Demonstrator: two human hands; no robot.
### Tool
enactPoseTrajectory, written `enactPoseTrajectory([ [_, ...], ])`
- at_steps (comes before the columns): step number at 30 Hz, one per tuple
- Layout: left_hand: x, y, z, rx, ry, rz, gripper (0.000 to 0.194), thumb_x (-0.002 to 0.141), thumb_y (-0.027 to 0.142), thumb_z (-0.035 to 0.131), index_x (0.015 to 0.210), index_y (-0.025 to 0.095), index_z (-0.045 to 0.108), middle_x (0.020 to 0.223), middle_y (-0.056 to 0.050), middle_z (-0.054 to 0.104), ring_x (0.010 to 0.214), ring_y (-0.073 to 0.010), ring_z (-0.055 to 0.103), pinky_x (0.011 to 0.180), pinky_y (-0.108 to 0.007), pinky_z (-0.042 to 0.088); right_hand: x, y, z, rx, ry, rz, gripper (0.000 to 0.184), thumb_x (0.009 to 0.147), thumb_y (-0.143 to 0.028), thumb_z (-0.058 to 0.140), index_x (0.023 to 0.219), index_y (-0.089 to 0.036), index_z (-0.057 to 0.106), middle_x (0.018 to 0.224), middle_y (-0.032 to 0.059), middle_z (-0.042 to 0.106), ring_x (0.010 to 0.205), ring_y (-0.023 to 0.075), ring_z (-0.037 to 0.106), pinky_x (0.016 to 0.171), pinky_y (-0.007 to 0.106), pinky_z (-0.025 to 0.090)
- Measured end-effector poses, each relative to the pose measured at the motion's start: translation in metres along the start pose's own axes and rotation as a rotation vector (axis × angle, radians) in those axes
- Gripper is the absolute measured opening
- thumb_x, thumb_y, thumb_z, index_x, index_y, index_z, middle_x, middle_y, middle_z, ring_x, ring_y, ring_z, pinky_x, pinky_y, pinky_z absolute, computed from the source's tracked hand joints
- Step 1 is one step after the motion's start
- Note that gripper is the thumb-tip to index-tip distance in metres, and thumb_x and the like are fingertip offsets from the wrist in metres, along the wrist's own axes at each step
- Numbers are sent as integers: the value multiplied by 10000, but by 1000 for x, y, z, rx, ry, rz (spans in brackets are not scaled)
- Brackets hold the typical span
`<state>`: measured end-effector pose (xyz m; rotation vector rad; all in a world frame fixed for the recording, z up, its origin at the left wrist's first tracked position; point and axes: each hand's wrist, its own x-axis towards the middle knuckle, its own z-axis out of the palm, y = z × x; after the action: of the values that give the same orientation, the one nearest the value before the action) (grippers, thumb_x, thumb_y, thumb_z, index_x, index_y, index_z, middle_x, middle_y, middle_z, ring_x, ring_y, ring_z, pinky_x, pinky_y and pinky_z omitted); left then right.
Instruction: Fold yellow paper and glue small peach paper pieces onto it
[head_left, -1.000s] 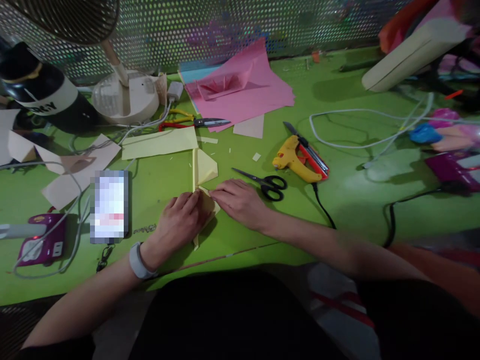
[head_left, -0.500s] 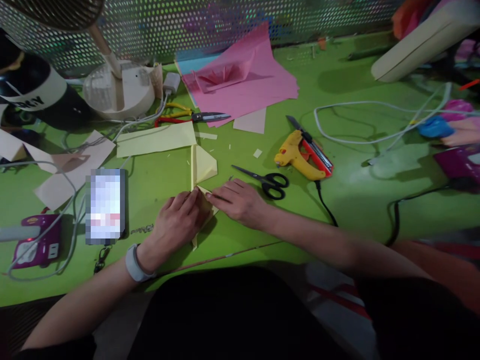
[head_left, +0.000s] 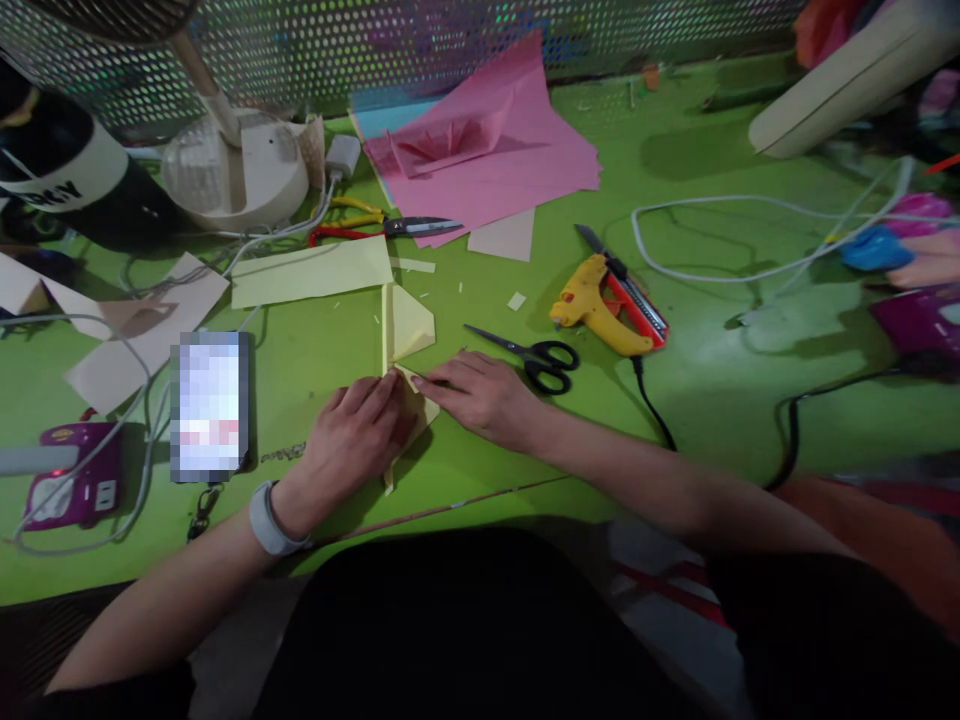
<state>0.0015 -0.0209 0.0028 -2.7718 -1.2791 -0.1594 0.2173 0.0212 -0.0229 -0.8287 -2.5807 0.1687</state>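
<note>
A folded piece of pale yellow paper (head_left: 412, 322) lies on the green table, its lower part partly covered by my hands. My left hand (head_left: 360, 428) presses down on it with bent fingers, the fingertips at the crease. From the right, my right hand (head_left: 484, 398) pinches a raised flap of the same paper between thumb and fingers. Just beyond my right hand are black-handled scissors (head_left: 551, 367), lying with the blades apart from the paper. Small yellow scraps (head_left: 516, 300) lie near the fold.
A yellow glue gun (head_left: 592, 305) and a red utility knife (head_left: 636, 305) lie to the right. Red-and-yellow-handled scissors (head_left: 424, 226) rest before pink paper (head_left: 517, 150). At left are a phone (head_left: 210, 405), a purple power socket (head_left: 79, 470), cables and a fan base (head_left: 236, 170).
The view has shifted very slightly. Both hands keep their places on the yellow paper, with the right fingers moving only a little along the flap.
</note>
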Motion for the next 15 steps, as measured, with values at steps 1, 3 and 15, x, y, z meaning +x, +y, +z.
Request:
enactPoseTrajectory([
  [1,0,0,0,-11,-9,-3,313,989,258,443,1168,95,641,1277,-163,637,1053,-292,622,778,-416,538,0,-1,0,8,11,23,301,955,-83,458,1119,-151,701,961,106,712,877,194,615,762,355,504],
  [3,0,0,0,-34,-31,-12,296,979,248,457,1146,102,653,1289,-169,626,1068,-301,616,791,-429,537,0,-1,-1,13,38,60,278,951,-103,482,1097,-152,713,944,106,713,861,195,614,751,351,495],
  [15,0,0,-2,32,-29,21,311,961,238,461,1146,69,645,1270,-176,643,1058,-295,624,768,-408,545,6,3,2,-31,42,71,268,968,-176,471,1030,-177,732,918,68,728,830,186,595,712,337,436],
])
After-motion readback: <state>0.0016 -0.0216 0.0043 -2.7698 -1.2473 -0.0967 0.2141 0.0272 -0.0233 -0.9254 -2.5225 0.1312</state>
